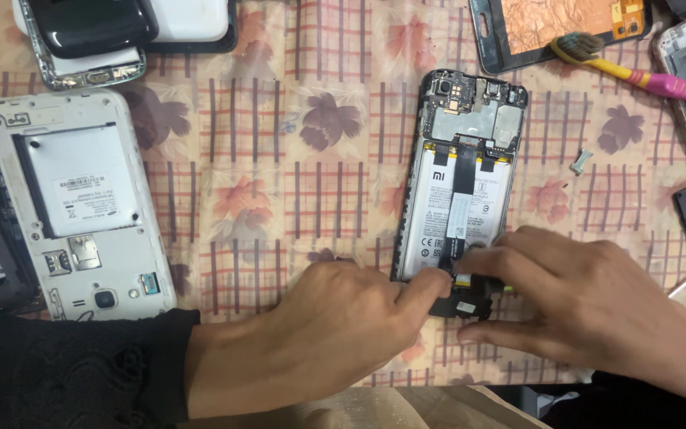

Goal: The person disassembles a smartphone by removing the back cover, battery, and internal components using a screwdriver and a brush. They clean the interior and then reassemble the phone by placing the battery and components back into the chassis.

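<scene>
Both hands meet at the bottom end of an opened phone (460, 191) lying back-up on a flowered tablecloth (311, 159). The left hand (311, 334) pinches with thumb and forefinger at the small black part (462, 302) on the phone's lower edge. The right hand (589, 302) presses its fingertips on the same spot from the other side; whether it grasps anything I cannot tell. Beyond the grip the battery (438, 214) and circuit board (470, 111) show. Well left of the grip lies a white phone (81, 206); far beyond to the right, a toothbrush (637, 71)
</scene>
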